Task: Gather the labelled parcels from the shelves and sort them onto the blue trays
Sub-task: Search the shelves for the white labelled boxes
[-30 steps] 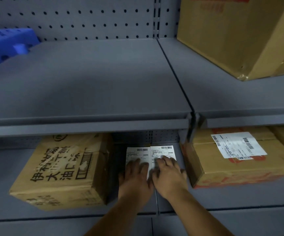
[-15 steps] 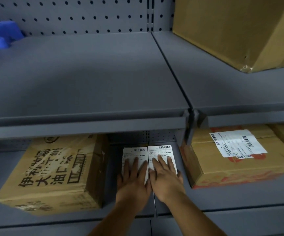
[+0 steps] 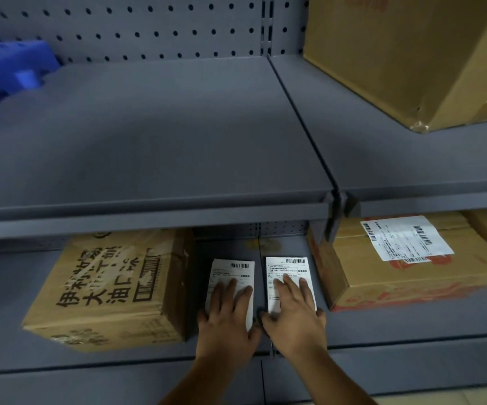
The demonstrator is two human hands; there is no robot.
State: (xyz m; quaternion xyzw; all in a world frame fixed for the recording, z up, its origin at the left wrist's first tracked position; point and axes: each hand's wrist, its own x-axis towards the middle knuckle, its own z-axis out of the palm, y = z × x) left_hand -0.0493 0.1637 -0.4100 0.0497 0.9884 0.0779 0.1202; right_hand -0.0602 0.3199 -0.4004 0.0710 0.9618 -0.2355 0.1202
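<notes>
Two white labelled slips lie flat side by side on the lower grey shelf (image 3: 382, 325), between two cartons. My left hand (image 3: 227, 320) rests flat with straight fingers on the left slip (image 3: 236, 271). My right hand (image 3: 292, 317) lies flat on the right slip (image 3: 287, 267). A narrow gap shows between the two slips. At the right stands a brown parcel (image 3: 411, 276) with a white barcode label on top. A blue tray (image 3: 5, 74) sits at the far left of the upper shelf.
A brown carton with black printed characters (image 3: 110, 290) stands left of my hands. A large plain carton (image 3: 406, 54) fills the upper shelf's right side. The upper shelf board (image 3: 154, 135) overhangs the lower one. Pegboard (image 3: 148, 27) backs the shelving.
My two hands have slid apart, and the two slips, which touched before, now lie with a gap between them. The view has shifted slightly.
</notes>
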